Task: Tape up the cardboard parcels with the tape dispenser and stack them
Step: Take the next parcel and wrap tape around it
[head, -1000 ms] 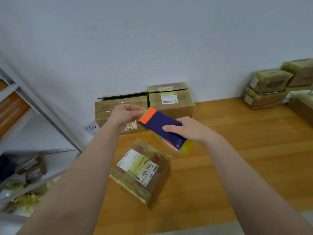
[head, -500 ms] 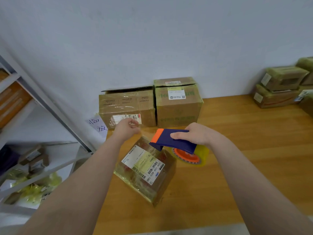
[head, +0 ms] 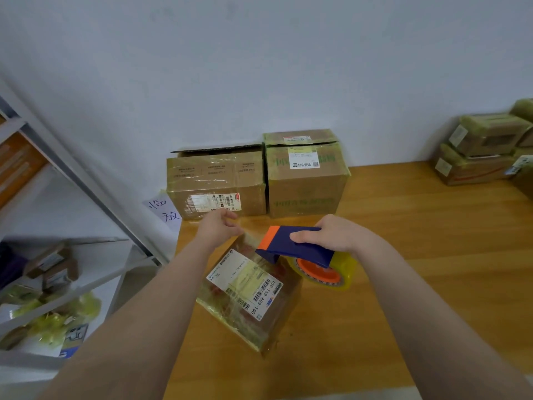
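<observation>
**Change of state.** Over the preceding second the right hand (head: 336, 235) lowered the tape dispenser (head: 294, 246) from a raised position above the small parcel (head: 248, 293) to the parcel's far end. The orange nose of the dispenser now lay just above the parcel's top face, beyond the shipping label (head: 245, 280). The yellow tape roll (head: 327, 274) hung below the right palm, just beside the parcel's right edge. The left hand (head: 217, 229) came down with it, from beside the nose to the parcel's far left corner.

**Hand state.** The right fingers were curled over the blue body of the dispenser and gripped it from above. The left thumb and fingers were curled together, pinching what appeared to be the free end of a clear tape strip (head: 245, 234). This faint glossy band ran from the left fingertips towards the dispenser nose.

**Position of the work.** The small parcel lay flat on the wooden table (head: 418, 255), label up, nearer the person than both sets of fingers. Two larger cartons (head: 305, 183) stood against the wall beyond the fingertips.

**Significance.** The strip appeared to be stretched over the parcel's far end and not yet laid down. Stacking remained undone.
</observation>
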